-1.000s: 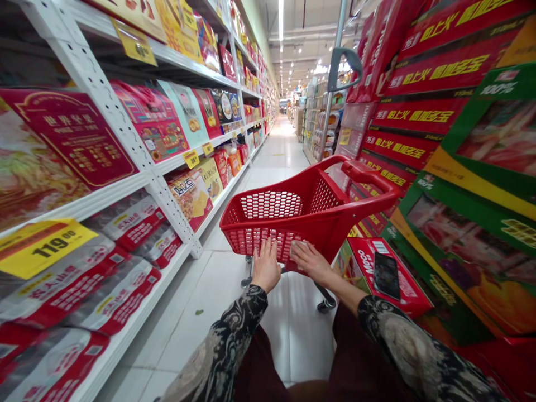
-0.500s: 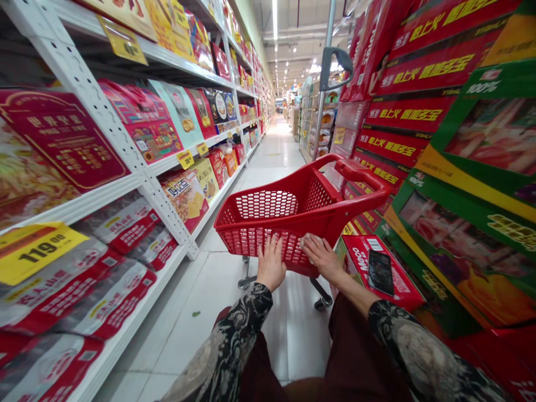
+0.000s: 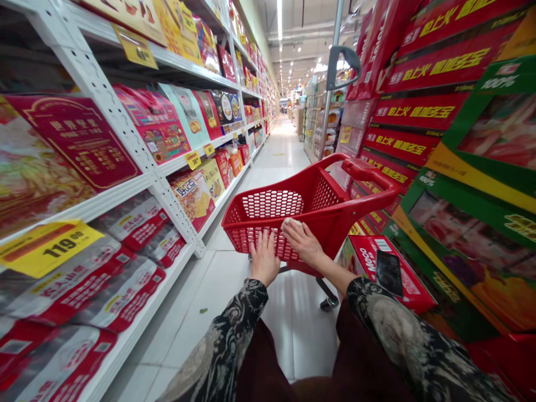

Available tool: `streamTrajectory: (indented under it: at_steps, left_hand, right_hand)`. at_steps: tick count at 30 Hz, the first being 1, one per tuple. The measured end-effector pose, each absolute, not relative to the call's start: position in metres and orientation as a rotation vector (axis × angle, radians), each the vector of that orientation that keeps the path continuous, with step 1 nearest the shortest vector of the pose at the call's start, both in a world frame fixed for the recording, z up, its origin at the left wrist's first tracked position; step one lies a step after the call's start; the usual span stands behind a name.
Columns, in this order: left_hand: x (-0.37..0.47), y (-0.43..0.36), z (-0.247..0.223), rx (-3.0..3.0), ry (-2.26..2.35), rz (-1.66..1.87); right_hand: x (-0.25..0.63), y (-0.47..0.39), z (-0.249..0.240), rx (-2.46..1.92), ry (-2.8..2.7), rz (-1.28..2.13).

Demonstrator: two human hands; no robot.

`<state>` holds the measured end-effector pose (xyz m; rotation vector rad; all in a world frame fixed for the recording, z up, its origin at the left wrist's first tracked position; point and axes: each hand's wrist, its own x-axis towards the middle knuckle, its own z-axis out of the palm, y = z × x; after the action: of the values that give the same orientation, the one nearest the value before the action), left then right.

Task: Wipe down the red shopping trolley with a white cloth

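Note:
In front of me stands a red plastic shopping cart (image 3: pixel 330 215) with perforated basket walls, turned sideways across the aisle. My left hand (image 3: pixel 265 258) lies with spread fingers against the lower side wall of the basket. Just to its right, my right hand (image 3: pixel 305 243) presses a whitish wipe (image 3: pixel 292 223), perhaps a cloth or tissue, against the same wall near the upper rim. Part of the wipe is hidden under the fingers. The basket's visible interior holds nothing.
White shelves (image 3: pixel 167 192) of boxed snacks run along the left. Stacked red drink cartons (image 3: pixel 412 111) and green fruit boxes (image 3: pixel 469 223) rise on the right. A dark phone (image 3: pixel 389 272) lies on a red carton (image 3: pixel 368 245). A metal pole (image 3: pixel 329 117) stands behind the cart.
My right hand has slid left and upward along the basket wall with the wipe, closer to my left hand. My left hand stays against the wall. The view has shifted slightly.

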<state>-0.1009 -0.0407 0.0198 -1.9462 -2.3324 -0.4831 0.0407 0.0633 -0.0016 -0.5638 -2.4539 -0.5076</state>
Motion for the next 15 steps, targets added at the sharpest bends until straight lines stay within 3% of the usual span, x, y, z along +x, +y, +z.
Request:
streamTrajectory:
  at_steps: [5, 12, 15]
  left_hand:
    - [-0.122, -0.054, 0.011, -1.935, -2.374, -0.423]
    - [-0.142, -0.051, 0.004, -1.840, -2.447, -0.448]
    - [-0.145, -0.049, 0.001, -1.838, -2.446, -0.465]
  right_hand:
    - [0.042, 0.056, -0.046, -0.369, -2.624, -0.523]
    - [0.011, 0.060, 0.022, -0.391, -2.397, -0.512]
    - [-0.009, 0.066, 0.030, -0.442, -2.390, -0.515]
